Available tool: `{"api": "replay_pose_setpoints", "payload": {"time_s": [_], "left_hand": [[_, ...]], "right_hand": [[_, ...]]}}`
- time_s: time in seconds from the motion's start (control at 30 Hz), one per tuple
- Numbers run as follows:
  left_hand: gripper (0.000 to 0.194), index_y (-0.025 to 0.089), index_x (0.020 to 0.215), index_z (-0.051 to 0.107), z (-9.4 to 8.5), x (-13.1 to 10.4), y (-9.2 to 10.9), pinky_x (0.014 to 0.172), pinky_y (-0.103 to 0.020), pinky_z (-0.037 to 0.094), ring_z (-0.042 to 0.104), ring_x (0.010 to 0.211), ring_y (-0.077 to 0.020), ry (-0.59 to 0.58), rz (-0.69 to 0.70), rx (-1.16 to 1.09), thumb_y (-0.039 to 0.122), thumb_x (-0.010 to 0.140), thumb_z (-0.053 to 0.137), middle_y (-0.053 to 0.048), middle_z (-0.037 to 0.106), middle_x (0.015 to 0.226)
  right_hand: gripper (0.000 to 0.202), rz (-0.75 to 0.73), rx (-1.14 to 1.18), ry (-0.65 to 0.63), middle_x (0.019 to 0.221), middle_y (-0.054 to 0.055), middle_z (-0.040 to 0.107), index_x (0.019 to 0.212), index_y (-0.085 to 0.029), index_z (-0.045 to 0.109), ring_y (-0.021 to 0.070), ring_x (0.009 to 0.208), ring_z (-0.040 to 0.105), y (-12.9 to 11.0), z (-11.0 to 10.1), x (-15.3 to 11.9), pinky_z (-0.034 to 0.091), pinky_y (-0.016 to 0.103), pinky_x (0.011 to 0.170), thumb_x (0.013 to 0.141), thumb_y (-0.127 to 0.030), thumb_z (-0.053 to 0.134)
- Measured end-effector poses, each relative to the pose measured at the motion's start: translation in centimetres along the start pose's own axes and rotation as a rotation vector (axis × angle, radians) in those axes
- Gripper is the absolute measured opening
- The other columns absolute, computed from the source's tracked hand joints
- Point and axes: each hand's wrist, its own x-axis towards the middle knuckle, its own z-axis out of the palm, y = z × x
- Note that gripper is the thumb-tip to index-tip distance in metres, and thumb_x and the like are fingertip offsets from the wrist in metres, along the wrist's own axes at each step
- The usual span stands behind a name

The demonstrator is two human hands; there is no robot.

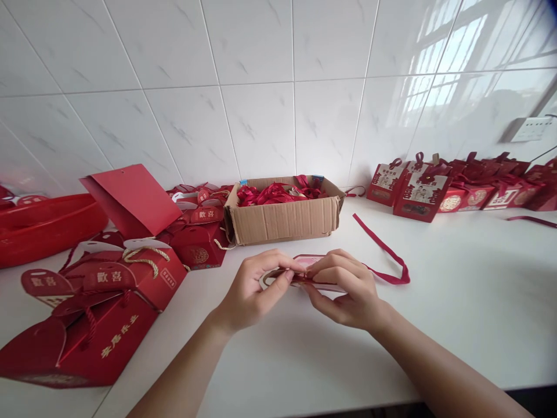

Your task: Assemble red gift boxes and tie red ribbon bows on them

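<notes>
Both of my hands meet over a small red gift box (311, 259) near the middle of the white table. My left hand (256, 285) pinches its top edge between thumb and index finger, beside a gold loop (271, 277). My right hand (346, 284) grips the same edge from the right, fingers above and thumb below. The fingers cover most of the box. A dark red ribbon (389, 252) trails over the table from behind my right hand, bending back toward the upper left.
Behind my hands stands a cardboard box (285, 220) of red ribbons. Red gift boxes (130, 325) and a red basin (43, 229) crowd the left. More finished-looking red boxes (421, 194) line the tiled wall (256, 46) at the right, near another ribbon (531, 220).
</notes>
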Motion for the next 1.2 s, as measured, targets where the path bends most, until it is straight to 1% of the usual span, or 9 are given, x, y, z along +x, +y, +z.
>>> {"api": "replay_pose_setpoints", "payload": {"time_s": [0.07, 0.13, 0.33, 0.57, 0.7, 0.83, 1.07, 1.2], "left_hand": [[0.02, 0.019, 0.093, 0.069, -0.01, -0.09, -0.12, 0.076, -0.031, 0.051, 0.063, 0.089, -0.0192, 0.003, 0.014, -0.01, 0.017, 0.087, 0.051, -0.007, 0.065, 0.094], [0.02, 0.019, 0.094, 0.069, 0.01, -0.13, -0.15, 0.08, -0.033, 0.051, 0.063, 0.094, -0.0207, -0.004, 0.028, -0.018, 0.017, 0.088, 0.05, -0.008, 0.065, 0.098], [0.02, 0.018, 0.094, 0.069, 0.14, 0.03, 0.03, 0.074, -0.032, 0.054, 0.064, 0.088, -0.02, -0.021, 0.038, -0.013, 0.016, 0.088, 0.049, -0.009, 0.066, 0.094], [0.021, 0.018, 0.098, 0.066, 0.2, -0.07, 0.14, 0.076, -0.032, 0.055, 0.064, 0.091, -0.0199, -0.021, 0.09, -0.028, 0.014, 0.087, 0.048, -0.009, 0.067, 0.097], [0.021, 0.018, 0.096, 0.067, 0.08, -0.1, 0.43, 0.079, -0.031, 0.055, 0.063, 0.095, -0.02, -0.039, 0.133, -0.026, 0.012, 0.085, 0.05, -0.008, 0.066, 0.099], [0.018, 0.017, 0.092, 0.067, -0.04, 0.01, 0.69, 0.081, -0.033, 0.054, 0.063, 0.092, -0.0203, -0.046, 0.144, -0.016, 0.015, 0.085, 0.051, -0.009, 0.066, 0.095], [0.016, 0.015, 0.093, 0.063, 0.05, -0.14, 0.47, 0.076, -0.034, 0.054, 0.061, 0.094, -0.0225, -0.047, 0.116, 0.014, 0.019, 0.086, 0.049, -0.01, 0.063, 0.092], [0.015, 0.015, 0.093, 0.063, 0.02, -0.2, 0.41, 0.077, -0.034, 0.054, 0.061, 0.094, -0.0224, -0.04, 0.17, 0.039, 0.016, 0.085, 0.05, -0.01, 0.064, 0.092]], "right_hand": [[0.02, 0.005, 0.004, 0.005, 0.068, 0.0, 0.066, 0.082, -0.021, 0.053, 0.0143, 0.061, 0.062, -0.02, -0.04, 0.05, 0.048, 0.03, 0.057, 0.074, -0.007, 0.063], [0.02, 0.012, 0.018, 0.005, 0.069, 0.0, 0.066, 0.083, -0.021, 0.053, 0.0145, 0.061, 0.063, -0.07, -0.06, 0.11, 0.048, 0.03, 0.057, 0.074, -0.007, 0.063], [0.021, 0.031, 0.057, -0.004, 0.072, 0.001, 0.066, 0.085, -0.022, 0.053, 0.0149, 0.062, 0.062, -0.31, -0.06, 0.18, 0.048, 0.03, 0.056, 0.073, -0.006, 0.062], [0.018, 0.067, 0.097, 0.028, 0.074, 0.002, 0.062, 0.086, -0.02, 0.054, 0.016, 0.068, 0.063, -0.43, -0.12, 0.29, 0.05, 0.028, 0.056, 0.074, -0.008, 0.062], [0.016, 0.072, 0.103, 0.031, 0.078, 0.005, 0.061, 0.085, -0.019, 0.055, 0.0168, 0.07, 0.063, -0.47, -0.14, 0.28, 0.051, 0.029, 0.058, 0.074, -0.01, 0.064], [0.018, 0.05, 0.108, 0.029, 0.079, 0.005, 0.063, 0.086, -0.018, 0.055, 0.0169, 0.072, 0.065, -0.5, 0.01, 0.15, 0.052, 0.029, 0.058, 0.074, -0.008, 0.064], [0.019, 0.046, 0.094, 0.045, 0.08, 0.005, 0.065, 0.086, -0.019, 0.055, 0.0171, 0.072, 0.066, -0.53, 0.14, 0.14, 0.053, 0.029, 0.059, 0.074, -0.008, 0.065], [0.018, 0.049, 0.095, 0.042, 0.079, 0.005, 0.064, 0.087, -0.02, 0.054, 0.0168, 0.072, 0.065, -0.53, 0.17, 0.07, 0.053, 0.029, 0.058, 0.075, -0.009, 0.064]]}}
